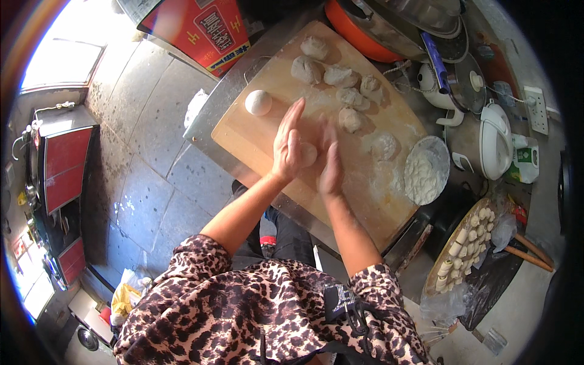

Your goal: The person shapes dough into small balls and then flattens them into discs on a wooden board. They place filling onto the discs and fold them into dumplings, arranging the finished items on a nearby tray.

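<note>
A pale dough ball [308,154] lies on the wooden board [255,146] between my two hands. Along its left side is my left hand [288,148], palm turned inward and fingers stretched out; it looks to be touching the ball. Facing it from the right, with a gap to the ball, my right hand [331,169] is blurred. A smooth round dough ball [258,102] sits to the upper left. Several rough dough lumps [341,76] are spread over the far part of the board. A floury dough lump [383,146] rests to the right of my right hand.
A bowl of flour [426,171] stands at the board's right corner. Beyond are an orange-sided pan [365,36], a rice cooker [495,141] and a power strip [536,109]. A round tray [433,269] of small dough pieces is at lower right. A red box [200,32] stands behind.
</note>
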Tool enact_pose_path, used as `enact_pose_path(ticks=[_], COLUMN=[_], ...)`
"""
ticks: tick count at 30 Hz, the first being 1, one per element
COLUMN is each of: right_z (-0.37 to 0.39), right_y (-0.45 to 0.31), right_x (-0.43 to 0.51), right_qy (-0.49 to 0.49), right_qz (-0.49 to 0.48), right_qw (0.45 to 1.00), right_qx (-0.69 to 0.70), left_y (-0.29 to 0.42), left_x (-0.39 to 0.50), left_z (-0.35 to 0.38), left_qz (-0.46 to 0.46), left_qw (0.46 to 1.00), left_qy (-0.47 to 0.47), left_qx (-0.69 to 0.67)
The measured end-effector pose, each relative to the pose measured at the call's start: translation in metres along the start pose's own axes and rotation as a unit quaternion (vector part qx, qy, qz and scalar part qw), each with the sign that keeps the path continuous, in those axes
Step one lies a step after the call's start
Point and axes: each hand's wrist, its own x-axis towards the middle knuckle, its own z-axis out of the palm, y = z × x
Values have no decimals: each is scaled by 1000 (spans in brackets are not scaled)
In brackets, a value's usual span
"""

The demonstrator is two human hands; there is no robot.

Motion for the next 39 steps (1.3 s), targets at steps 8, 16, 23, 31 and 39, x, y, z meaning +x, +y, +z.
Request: enact_pose_path(ticks=[8, 16, 23, 31, 39], right_z=[22, 21, 8, -60, -68], right_y=[-18, -5, 10, -62, -56], right_x=[-3, 10, -26, -89, -24], right_qy=[69, 28, 44, 56, 33], right_qz=[108, -67, -113, -214, -154], right_qw=[981, 986, 916, 677, 620], right_qx=[145, -150, -381, -702, -769], left_y=[6, -4, 18, 50, 54], left_x=[10, -13, 4, -35, -53], left_z=[7, 14, -1, -23, -27], left_qz=[10, -58, -69, -107, -142], left_qw=[998, 998, 997, 993, 988], left_qy=[-26, -4, 16, -25, -42], left_qx=[51, 16, -25, -39, -40])
